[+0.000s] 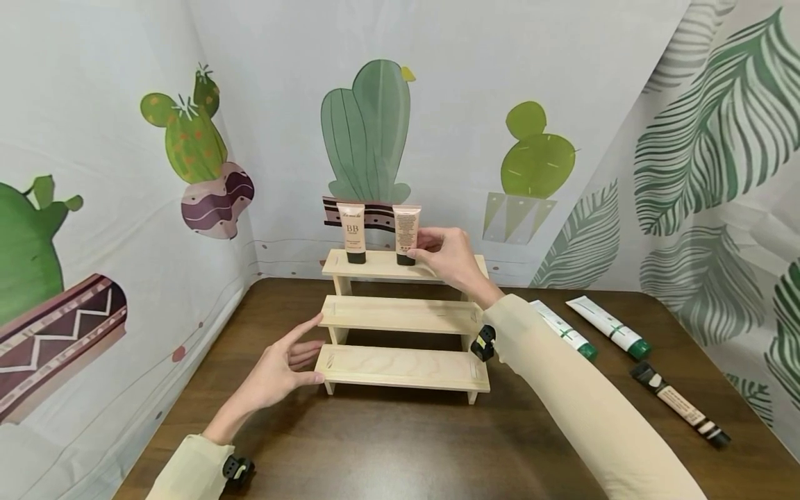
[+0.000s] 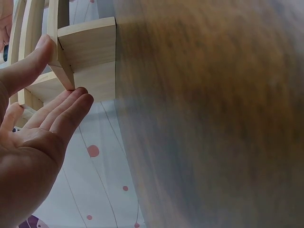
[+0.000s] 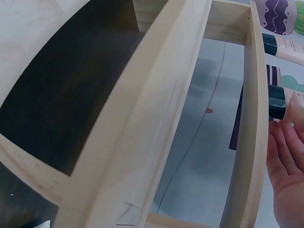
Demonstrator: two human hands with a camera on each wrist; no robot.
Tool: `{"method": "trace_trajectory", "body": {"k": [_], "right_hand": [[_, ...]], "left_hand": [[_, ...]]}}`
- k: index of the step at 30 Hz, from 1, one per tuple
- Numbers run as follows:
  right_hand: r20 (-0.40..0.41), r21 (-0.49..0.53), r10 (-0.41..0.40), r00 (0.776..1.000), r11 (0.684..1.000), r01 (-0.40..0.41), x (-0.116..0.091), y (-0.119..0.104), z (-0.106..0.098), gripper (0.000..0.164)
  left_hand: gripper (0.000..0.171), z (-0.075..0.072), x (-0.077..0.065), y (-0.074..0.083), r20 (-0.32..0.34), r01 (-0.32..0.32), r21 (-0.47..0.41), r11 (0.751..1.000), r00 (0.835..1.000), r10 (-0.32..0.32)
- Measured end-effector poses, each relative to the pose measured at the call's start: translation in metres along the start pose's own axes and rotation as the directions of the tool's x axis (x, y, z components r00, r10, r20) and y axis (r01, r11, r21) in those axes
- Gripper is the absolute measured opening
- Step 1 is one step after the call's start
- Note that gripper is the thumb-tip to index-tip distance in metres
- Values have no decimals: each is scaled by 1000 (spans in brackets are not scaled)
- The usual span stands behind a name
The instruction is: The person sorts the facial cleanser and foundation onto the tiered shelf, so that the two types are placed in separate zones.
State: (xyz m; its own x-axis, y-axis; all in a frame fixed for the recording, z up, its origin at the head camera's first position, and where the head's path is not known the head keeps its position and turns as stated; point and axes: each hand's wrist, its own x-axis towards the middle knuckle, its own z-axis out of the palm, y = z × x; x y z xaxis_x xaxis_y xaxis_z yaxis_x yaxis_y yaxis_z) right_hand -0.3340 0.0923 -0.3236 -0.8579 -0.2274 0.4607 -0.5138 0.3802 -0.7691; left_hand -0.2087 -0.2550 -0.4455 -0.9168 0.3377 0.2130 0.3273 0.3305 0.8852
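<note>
A three-tier wooden stand [image 1: 400, 316] stands on the table. On its top tier are two upright beige tubes with black caps: a BB cream tube [image 1: 353, 232] on the left and a second cream tube [image 1: 407, 232], its small-print side facing me. My right hand [image 1: 451, 257] pinches that second tube low on its right side; its cap [image 3: 276, 101] rests on or just over the board. With fairly straight fingers, my left hand [image 1: 281, 368] touches the stand's left end, the thumb at the lowest tier and the index finger by the middle one.
Right of the stand lie two white tubes with green caps, a nearer one [image 1: 565, 330] partly behind my sleeve and another [image 1: 609, 326]. Closer to me lies a black-and-beige tube [image 1: 681, 406]. A printed cloth [image 1: 450, 104] hangs behind the brown table [image 1: 400, 451].
</note>
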Motion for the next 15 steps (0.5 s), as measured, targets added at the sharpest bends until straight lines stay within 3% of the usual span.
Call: {"method": "trace_trajectory", "body": {"k": [15], "right_hand": [[-9,-7,-3,1000,1000,3,-24,0,-20,34]], "left_hand": [[105,0,0,1,2,6,10,1000,1000,-6]]}}
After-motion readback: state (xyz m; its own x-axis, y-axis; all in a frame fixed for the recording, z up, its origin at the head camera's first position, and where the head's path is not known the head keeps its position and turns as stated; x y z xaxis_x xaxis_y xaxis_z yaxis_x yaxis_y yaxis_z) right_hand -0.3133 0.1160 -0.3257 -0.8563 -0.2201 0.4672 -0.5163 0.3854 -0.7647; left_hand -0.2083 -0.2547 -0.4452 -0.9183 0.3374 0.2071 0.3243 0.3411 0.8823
